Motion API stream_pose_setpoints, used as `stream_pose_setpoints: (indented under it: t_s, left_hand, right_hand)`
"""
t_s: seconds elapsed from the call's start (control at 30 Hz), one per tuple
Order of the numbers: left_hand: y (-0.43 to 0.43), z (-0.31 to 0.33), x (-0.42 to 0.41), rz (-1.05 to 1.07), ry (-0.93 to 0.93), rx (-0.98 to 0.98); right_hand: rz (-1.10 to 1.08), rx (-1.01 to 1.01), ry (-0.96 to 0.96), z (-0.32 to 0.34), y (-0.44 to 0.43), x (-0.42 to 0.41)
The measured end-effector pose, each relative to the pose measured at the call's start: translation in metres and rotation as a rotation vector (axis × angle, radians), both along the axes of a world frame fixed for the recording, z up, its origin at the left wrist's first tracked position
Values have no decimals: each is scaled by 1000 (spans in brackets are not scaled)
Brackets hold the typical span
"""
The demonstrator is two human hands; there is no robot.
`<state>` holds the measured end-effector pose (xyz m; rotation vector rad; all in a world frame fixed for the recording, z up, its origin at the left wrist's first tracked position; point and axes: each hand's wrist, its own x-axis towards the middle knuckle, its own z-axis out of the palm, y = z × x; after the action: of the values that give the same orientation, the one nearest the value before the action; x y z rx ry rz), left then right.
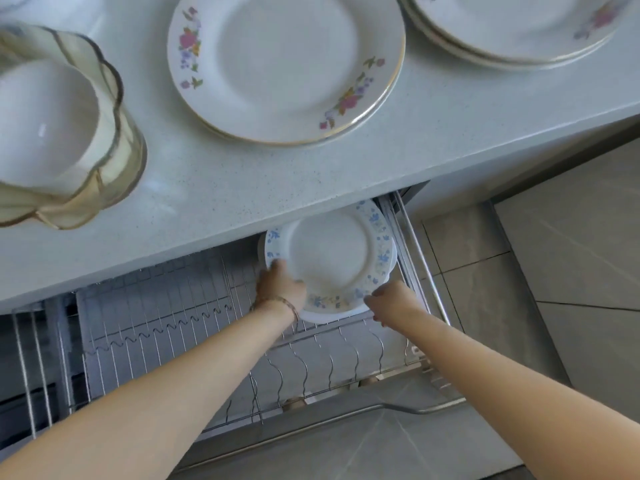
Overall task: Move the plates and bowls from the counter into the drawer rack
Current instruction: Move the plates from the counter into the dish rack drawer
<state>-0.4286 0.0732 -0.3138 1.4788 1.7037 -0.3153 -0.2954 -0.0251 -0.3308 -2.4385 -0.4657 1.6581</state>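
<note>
View from above, looking down. Two bare forearms reach up from the bottom edge into an open drawer under the bench. The drawer's metal front rail [381, 408] is nearest, w/ the wire rack [173, 323] behind it: rows of upright prongs, front slots bare.

At the rack's back R corner, partly under the bench edge, is a blue-flower plate [332, 258], face up, tilted a little. White rims of at least one more plate show just beneath it. Can't tell if it rests on the wires or is held just above them.

The left hand [280, 289], w/ a thin bracelet [277, 303] on the wrist, holds the plate's near-L rim, fingers curled round the edge. The right hand [391, 301] holds the near-R rim, fingers curled at the edge & mostly hidden.

R of the drawer: grey floor tiles [571, 254].

Further back, the pale speckled bench [242, 188] carries three lots of dishes:
- L: nested bowls [52, 126] w/ wavy gold-edged rims
- Centre: pink-flower plates [287, 64], stacked
- Far R: another plate stack [512, 26], cut off by the frame
</note>
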Motion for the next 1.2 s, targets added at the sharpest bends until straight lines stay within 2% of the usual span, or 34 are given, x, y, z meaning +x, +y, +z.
stream_pose_setpoints:
  t_s: [0.1,0.2,0.3,0.4,0.53,0.6,0.73,0.87,0.97,1.1,1.2]
  left_hand:
    - [-12,63,30,-217,-241,-45]
    - [-8,128,76,-305,-391,83]
    - [13,176,128,-171,-534,181]
    - [42,205,172,-62,-515,209]
    - [73,200,222,233,-487,-53]
    - [78,187,237,321,-494,-126]
    - [85,166,254,480,-607,-157]
    - [81,159,258,690,-730,-142]
    - [80,154,256,751,-781,-146]
    - [78,159,246,610,-729,-131]
    - [59,173,225,564,-790,-180]
  right_hand:
    - [268,65,-73,65,7,32]
    - [344,180,-169,135,21,75]
    - [312,316,-275,197,36,124]
    - [279,396,-466,233,58,173]
    - [130,450,-643,237,93,234]
    - [51,392,-671,229,105,257]
    - [-106,323,-624,209,121,284]
    - [-351,427,-305,199,124,290]
    - [-426,482,-234,198,118,290]
    - [-509,496,-194,197,98,284]
    - [-541,507,-187,201,68,275]
